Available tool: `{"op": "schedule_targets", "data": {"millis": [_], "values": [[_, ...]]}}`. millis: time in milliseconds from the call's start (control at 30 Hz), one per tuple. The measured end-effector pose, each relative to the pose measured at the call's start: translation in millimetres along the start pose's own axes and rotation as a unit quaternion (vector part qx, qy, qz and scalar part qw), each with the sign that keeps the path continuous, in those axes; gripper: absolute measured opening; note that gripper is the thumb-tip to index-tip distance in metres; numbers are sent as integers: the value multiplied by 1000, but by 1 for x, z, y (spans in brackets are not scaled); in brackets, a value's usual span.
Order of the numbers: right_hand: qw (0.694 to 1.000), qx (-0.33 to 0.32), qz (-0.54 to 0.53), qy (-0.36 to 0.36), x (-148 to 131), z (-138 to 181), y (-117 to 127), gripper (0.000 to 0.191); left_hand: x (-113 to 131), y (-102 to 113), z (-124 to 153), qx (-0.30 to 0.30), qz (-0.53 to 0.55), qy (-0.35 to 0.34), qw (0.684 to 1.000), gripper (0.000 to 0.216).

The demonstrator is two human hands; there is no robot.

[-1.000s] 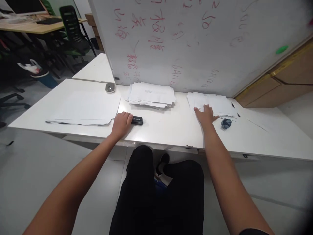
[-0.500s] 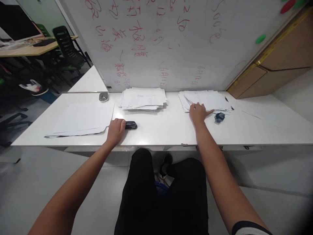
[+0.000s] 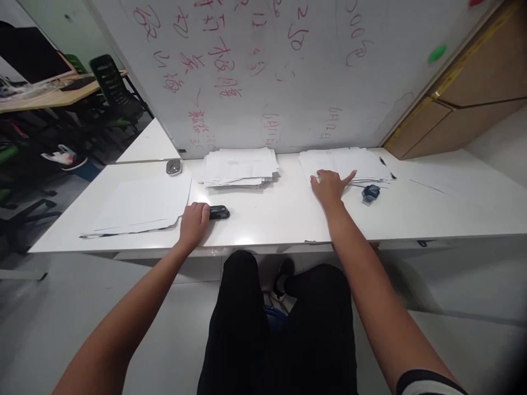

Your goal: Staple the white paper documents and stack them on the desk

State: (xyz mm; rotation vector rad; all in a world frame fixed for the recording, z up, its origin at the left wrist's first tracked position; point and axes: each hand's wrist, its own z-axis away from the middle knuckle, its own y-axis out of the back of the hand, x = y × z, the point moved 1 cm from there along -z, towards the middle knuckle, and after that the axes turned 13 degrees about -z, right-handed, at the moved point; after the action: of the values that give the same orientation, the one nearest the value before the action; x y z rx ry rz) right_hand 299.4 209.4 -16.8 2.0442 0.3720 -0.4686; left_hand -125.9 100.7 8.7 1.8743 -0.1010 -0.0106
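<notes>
- The left hand (image 3: 195,225) has its grip closed around the black stapler (image 3: 219,212), whose far end shows beyond the fingers; both rest near the front edge of the table (image 3: 263,219), left of its middle.
- The right hand (image 3: 330,186) lies at the front side of the right stack (image 3: 346,161), with one finger sticking out to the right. Whether its grip pinches a sheet or only presses on the paper, I cannot tell.
- The right stack sits at the back edge of the table, by the board (image 3: 288,82); its front sheets lie unevenly.
- A dark blue object (image 3: 371,193) lies just in front of the stack's right end.
- The middle stack (image 3: 241,163) also sits by the back edge; the left pile (image 3: 142,203) spreads toward the table's left end, just beside the left hand.
- For clean handling, a light pinch at the uneven front side should part sheets better than a flat push, which could slide the whole stack.
- The stapler is best held without squeezing, and the right wrist kept clear of the blue object.
</notes>
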Motion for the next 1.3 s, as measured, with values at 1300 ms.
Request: {"op": "schedule_targets", "data": {"millis": [1300], "values": [[919,212,-296,-150,8,-8,5,55,3,1,0,-1,-11,4,1000,45]]}}
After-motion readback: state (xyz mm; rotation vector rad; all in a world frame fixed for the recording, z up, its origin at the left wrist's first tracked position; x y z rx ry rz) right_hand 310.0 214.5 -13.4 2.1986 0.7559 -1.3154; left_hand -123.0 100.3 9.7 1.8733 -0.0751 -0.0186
